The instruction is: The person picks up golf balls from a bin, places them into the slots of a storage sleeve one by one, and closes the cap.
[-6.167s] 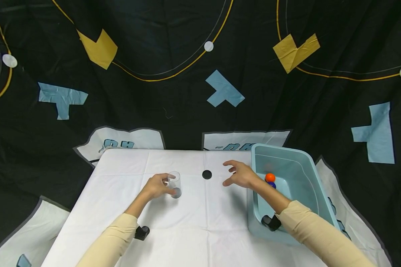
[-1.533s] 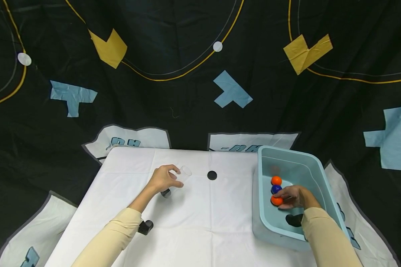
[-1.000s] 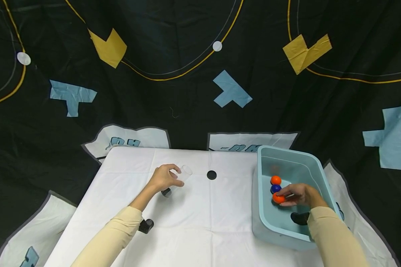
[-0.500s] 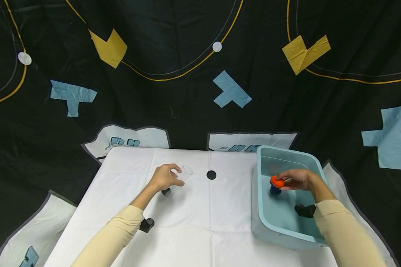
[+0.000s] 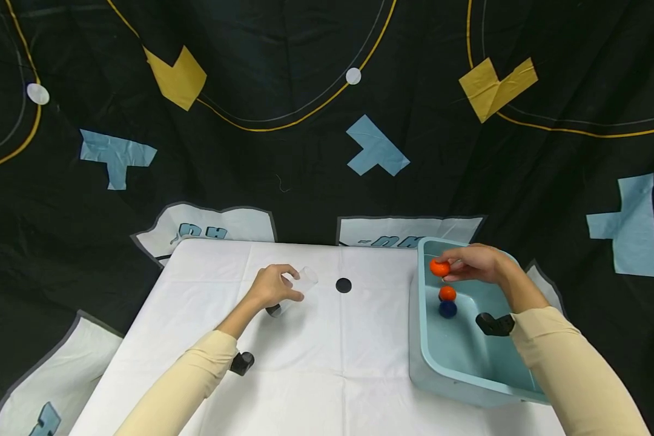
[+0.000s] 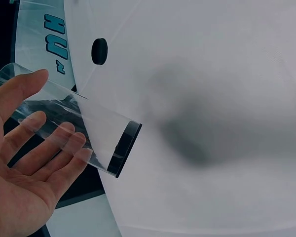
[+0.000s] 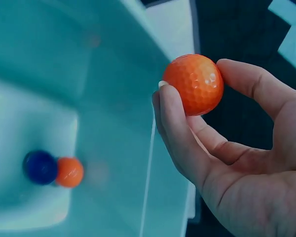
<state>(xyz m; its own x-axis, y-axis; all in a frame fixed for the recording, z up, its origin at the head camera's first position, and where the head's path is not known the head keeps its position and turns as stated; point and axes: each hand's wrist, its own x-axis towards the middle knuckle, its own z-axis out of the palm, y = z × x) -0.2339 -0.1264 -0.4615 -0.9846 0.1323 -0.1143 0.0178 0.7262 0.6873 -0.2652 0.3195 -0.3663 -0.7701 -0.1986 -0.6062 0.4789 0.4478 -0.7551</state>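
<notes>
My left hand (image 5: 271,286) grips a clear plastic tube (image 6: 96,131) with a black base, tilted above the white table. The tube's wide mouth points up and to the right in the head view, and I see no ball inside it. Between thumb and fingertips, my right hand (image 5: 476,264) pinches an orange golf ball (image 7: 193,84), dimpled and shiny, over the far left part of the pale blue bin (image 5: 424,339). Down on the bin floor, a second orange ball (image 7: 70,172) and a dark blue ball (image 7: 40,167) lie touching or nearly so.
A flat black disc (image 5: 343,285), likely the tube's lid by its size, lies on the white-covered table (image 5: 305,387) between tube and bin. Behind the table hangs a black curtain (image 5: 283,181) with tape shapes. Black wrist mounts (image 5: 242,363) stick out beneath both forearms.
My right hand has picked the nearest orange ball off the bin floor and raised it toward the bin's far left rim. My left hand, still holding the tilted tube, has barely moved.
</notes>
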